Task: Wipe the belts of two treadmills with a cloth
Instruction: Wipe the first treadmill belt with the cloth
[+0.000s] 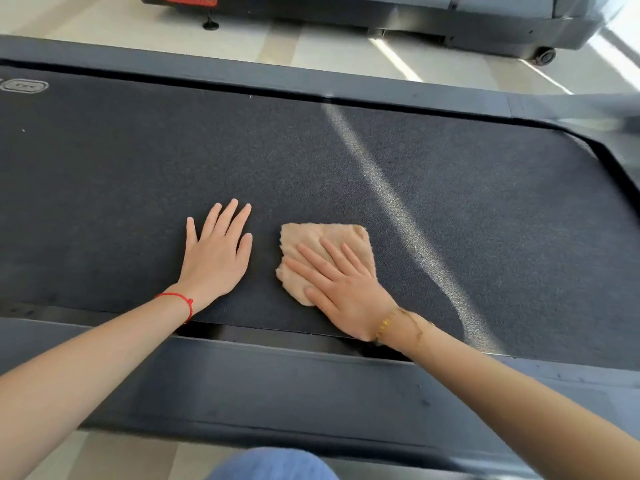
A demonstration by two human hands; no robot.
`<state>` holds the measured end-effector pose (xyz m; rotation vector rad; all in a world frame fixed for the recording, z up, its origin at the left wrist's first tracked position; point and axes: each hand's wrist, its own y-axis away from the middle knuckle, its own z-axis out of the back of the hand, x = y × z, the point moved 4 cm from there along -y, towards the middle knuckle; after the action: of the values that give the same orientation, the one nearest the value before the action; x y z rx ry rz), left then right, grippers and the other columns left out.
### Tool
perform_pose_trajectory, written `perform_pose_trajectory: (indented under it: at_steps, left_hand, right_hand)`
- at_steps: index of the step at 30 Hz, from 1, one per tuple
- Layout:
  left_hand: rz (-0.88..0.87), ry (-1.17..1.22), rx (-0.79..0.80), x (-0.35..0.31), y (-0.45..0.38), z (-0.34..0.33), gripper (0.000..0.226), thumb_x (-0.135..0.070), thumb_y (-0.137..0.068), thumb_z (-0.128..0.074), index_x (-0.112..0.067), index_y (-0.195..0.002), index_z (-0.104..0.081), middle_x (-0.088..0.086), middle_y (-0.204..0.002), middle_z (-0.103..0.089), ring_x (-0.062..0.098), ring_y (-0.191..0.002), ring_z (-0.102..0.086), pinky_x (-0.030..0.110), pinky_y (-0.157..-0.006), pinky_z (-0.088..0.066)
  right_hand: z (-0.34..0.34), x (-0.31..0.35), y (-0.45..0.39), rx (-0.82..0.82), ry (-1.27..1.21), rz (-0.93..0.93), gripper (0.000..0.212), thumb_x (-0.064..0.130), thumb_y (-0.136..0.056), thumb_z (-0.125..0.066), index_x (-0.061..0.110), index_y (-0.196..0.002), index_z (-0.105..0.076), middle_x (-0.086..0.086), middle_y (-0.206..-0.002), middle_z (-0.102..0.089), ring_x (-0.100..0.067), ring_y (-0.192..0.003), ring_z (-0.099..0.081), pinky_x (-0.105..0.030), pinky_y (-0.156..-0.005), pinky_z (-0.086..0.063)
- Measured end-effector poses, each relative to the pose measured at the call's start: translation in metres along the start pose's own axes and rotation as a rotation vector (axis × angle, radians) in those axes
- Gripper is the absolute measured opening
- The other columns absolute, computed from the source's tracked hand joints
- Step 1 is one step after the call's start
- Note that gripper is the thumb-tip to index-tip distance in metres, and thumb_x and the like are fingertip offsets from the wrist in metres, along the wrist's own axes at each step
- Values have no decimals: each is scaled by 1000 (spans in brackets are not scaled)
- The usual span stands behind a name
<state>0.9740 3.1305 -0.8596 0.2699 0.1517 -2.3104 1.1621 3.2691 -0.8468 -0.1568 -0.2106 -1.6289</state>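
Note:
A dark textured treadmill belt (138, 168) runs across the whole view. A folded tan cloth (332, 237) lies flat on it near the front edge. My right hand (341, 289) presses down on the cloth with fingers spread flat, covering its near half. My left hand (216, 258) rests palm down on the bare belt just left of the cloth, fingers apart, holding nothing. A red string circles the left wrist and a gold bracelet the right.
Grey side rails border the belt, one in front (277, 386) and one behind (311, 81). A second treadmill (415, 12) with a red label and a wheel stands beyond on the pale floor. A bright streak of sunlight crosses the belt at right. A blue-clad knee (273, 465) shows at the bottom.

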Motion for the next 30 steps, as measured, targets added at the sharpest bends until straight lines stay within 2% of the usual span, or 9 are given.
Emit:
perform_pose_trajectory:
  at_steps: [4,7,9,11,15,19,25,30]
  left_hand:
    - [-23,11,-8,18,8,4,56,-37,-105,-25,-27,-158,-14,-4,-166,-10,18,-154,-1,53,-123,-1]
    - [-24,28,-6,28,11,7,56,-37,-105,-26,-26,-158,-15,-3,-166,-10,18,-154,-1,53,-123,0]
    - [-25,33,-5,32,12,9,56,-37,-105,-27,-26,-158,-16,-3,-166,-11,18,-154,-1,54,-123,0]
    - [-23,32,-8,37,12,10,56,-38,-105,-27,-26,-158,-17,-3,-166,-12,19,-154,-2,55,-123,0]
    - [-1,12,-12,52,10,14,55,-38,-104,-28,-28,-157,-19,-3,-166,-14,20,-154,-3,59,-121,-2]
    - [43,8,-14,73,5,20,54,-37,-104,-30,-28,-157,-21,-2,-165,-15,22,-153,-5,61,-120,-3]
    - [150,2,-31,107,-8,29,55,-38,-104,-28,-28,-157,-20,-1,-166,-13,22,-153,-1,61,-120,-1]
    - [189,8,-52,121,-18,28,56,-41,-103,-30,-29,-157,-19,-2,-166,-13,23,-153,-2,61,-120,-1]
  right_hand:
    - [9,-33,22,-5,28,-166,51,45,-105,-19,46,-154,-7,21,-162,3,-17,-152,10,-32,-118,17]
    - [15,-50,2,-27,-33,-363,50,44,-106,-20,45,-154,-5,19,-162,6,-20,-152,12,-36,-119,15]
    - [15,-45,-12,-31,-58,-419,50,42,-107,-20,44,-155,-5,18,-163,6,-22,-151,13,-40,-120,13]
    - [12,-30,-23,-13,-52,-376,50,40,-107,-19,43,-155,-5,19,-163,6,-23,-151,13,-42,-121,12]
    - [-3,27,-43,97,84,-132,50,38,-107,-11,43,-155,0,13,-164,11,-28,-151,15,-50,-121,9]
    - [-12,72,-61,122,-31,26,49,41,-107,-15,43,-155,-5,17,-164,5,-21,-151,15,-40,-120,16]
    - [-5,30,-94,50,-30,52,52,44,-106,-21,39,-156,-6,17,-164,0,-15,-151,9,-34,-120,14]
    - [8,-35,-186,23,8,-116,53,44,-106,-19,36,-157,-6,10,-165,0,-25,-152,6,-44,-122,6]
